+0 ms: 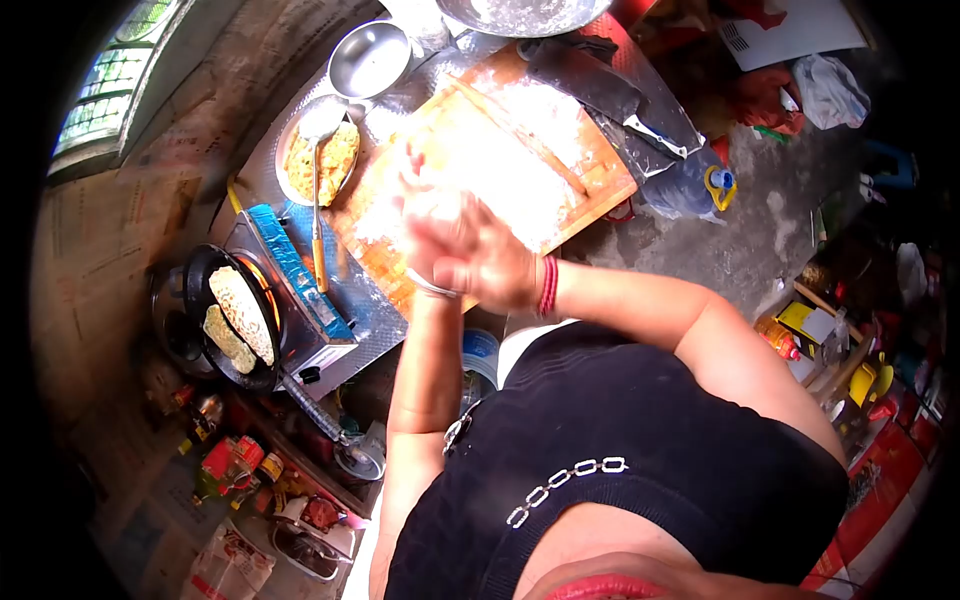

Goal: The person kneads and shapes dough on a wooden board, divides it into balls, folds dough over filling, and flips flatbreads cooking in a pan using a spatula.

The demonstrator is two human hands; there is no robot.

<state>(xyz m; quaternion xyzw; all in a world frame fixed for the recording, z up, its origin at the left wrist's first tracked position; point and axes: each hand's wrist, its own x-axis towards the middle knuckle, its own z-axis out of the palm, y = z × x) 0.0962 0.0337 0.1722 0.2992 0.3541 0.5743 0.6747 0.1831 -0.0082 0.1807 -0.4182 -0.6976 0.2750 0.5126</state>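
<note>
My left hand [415, 190] and my right hand [490, 255] are together over the near left part of a wooden board [610, 180]. Both are blurred by motion. Some fingers of my left hand stretch up and apart, while my right hand lies across it with its fingers smeared. I see no object between them. White flour covers the board, its middle washed out by glare. A thin rolling pin [525, 137] lies across the far side. Left of the board, a plate of yellow, crumbly food [335, 160] holds a long-handled spoon [318, 215].
A black frying pan [238, 368] with two folded flatbreads [243, 310] sits on a lit gas stove [300, 275], handle toward me. A metal bowl [370, 60] stands behind. A large knife [655, 137] lies right of the board. Bottles [232, 460] crowd the lower left.
</note>
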